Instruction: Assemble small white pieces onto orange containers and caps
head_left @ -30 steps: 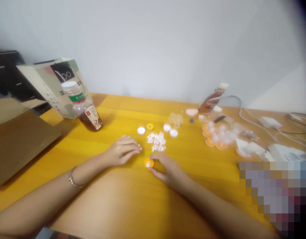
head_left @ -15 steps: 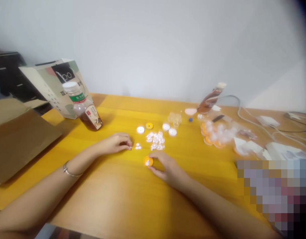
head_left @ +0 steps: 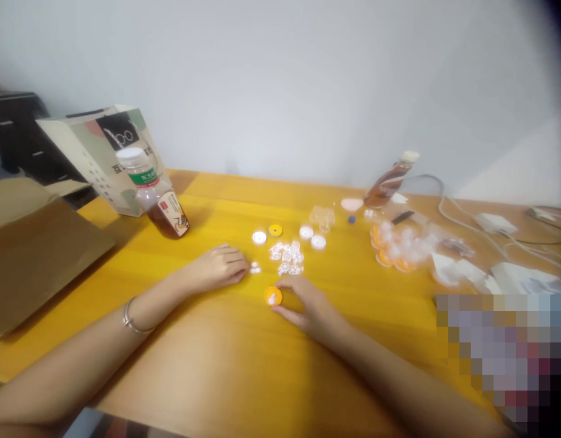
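Between the thumb and fingertips of my right hand (head_left: 314, 310) is a small round orange piece (head_left: 268, 293) with a white bit in its middle, down at the tabletop. My left hand (head_left: 223, 266) is closed, back upward, on the table to the left; its fingertips are turned under, so whatever they hold is hidden. Just past its knuckles lie a few tiny white pieces (head_left: 254, 267). Farther on is a pile of white cut-out pieces (head_left: 287, 257). Behind the pile sit white discs (head_left: 259, 238) and a yellow disc (head_left: 275, 230).
A tea bottle (head_left: 157, 198) and a paper bag (head_left: 98, 158) stand at left, beside brown cardboard (head_left: 43, 255). To the right are clear plastic pieces (head_left: 322, 217), another bottle (head_left: 390, 179), orange-and-white pieces (head_left: 392, 246) and a white cable (head_left: 458, 222).
My left hand has shifted slightly right and rolled over, its fingers closing; the small white bit at its fingertips is now out of sight. My right hand keeps its hold on the orange piece.
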### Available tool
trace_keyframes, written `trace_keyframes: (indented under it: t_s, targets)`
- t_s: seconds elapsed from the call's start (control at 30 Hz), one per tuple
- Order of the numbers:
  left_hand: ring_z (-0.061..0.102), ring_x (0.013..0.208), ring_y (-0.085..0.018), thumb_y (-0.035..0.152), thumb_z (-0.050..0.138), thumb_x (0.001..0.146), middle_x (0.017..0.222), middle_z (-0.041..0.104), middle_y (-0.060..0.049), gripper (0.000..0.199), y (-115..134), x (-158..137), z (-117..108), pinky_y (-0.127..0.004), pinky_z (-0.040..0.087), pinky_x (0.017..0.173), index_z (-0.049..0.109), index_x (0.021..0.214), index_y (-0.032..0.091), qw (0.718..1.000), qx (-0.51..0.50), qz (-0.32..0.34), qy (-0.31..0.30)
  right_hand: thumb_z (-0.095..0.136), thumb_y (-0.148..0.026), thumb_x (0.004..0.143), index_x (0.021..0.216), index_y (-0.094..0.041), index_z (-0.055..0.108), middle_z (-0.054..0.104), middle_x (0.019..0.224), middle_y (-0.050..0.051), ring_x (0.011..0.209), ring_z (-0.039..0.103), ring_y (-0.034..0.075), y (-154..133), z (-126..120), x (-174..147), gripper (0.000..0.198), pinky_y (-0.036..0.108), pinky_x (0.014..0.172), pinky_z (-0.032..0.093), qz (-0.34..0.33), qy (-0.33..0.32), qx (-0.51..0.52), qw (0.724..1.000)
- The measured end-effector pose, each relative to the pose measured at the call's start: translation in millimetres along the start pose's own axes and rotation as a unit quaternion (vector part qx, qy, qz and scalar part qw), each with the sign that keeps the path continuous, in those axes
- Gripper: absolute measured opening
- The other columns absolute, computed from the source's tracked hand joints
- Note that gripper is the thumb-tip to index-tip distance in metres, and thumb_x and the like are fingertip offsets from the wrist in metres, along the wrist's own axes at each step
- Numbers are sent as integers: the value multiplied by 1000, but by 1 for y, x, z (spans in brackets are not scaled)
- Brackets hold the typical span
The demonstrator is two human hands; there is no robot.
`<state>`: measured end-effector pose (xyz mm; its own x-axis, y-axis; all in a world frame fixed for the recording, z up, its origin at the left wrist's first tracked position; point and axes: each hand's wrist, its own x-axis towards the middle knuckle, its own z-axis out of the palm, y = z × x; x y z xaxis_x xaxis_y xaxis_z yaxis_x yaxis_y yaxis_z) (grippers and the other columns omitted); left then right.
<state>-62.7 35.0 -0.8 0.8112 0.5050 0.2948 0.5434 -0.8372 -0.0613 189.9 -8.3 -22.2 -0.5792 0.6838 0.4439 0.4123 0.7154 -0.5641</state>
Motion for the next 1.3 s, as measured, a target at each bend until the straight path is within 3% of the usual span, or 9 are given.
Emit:
trace_keyframes:
  t_s: [0.2, 0.4, 0.6, 0.93, 1.1, 1.3]
  targets:
    - [58, 77, -14, 22, 45, 87, 87, 66, -4, 16, 11, 3, 3, -27, 38, 69, 57, 95, 18, 999, -17, 10, 28, 60, -19, 74, 103, -20, 48, 60, 96, 8, 89, 59, 20, -1, -1, 1, 32, 35, 79, 50, -3, -3, 11, 1000]
    - [58, 89, -14, 20, 48, 86, 92, 67, -3, 14, 29, 7, 3, -27, 37, 77, 56, 99, 19, 992, -97, 37, 77, 59, -18, 76, 107, -20, 47, 62, 99, 8, 93, 60, 20, 3, 4, -1, 32, 36, 81, 51, 10, 7, 26, 1000]
    - [57, 85, -13, 20, 48, 87, 92, 66, -3, 13, 38, 11, 2, -27, 35, 74, 56, 97, 19, 992, -82, 69, 68, 61, -22, 77, 112, -21, 43, 61, 104, 9, 96, 61, 19, 2, 4, -2, 39, 36, 85, 50, 23, -25, 64, 997]
    - [54, 84, -14, 20, 45, 89, 90, 64, -4, 16, 40, 13, 1, -27, 35, 72, 59, 97, 18, 991, -103, 81, 29, 62, -22, 76, 105, -22, 49, 63, 99, 7, 91, 62, 19, -1, 2, -1, 32, 34, 82, 50, 35, -33, 69, 996]
    - [54, 81, -14, 20, 46, 89, 86, 63, -4, 15, 38, 14, 1, -27, 36, 72, 60, 93, 18, 988, -127, 79, 25, 57, -22, 80, 96, -22, 55, 65, 92, 6, 87, 60, 18, -2, 1, 1, 16, 33, 78, 49, -9, -42, 68, 997]
    - [54, 83, -14, 20, 46, 88, 87, 63, -4, 16, 38, 14, 2, -28, 37, 74, 61, 92, 19, 986, -146, 80, 23, 57, -20, 81, 94, -22, 55, 64, 92, 6, 88, 59, 17, 0, 2, 2, 13, 33, 79, 48, -36, -36, 63, 997]
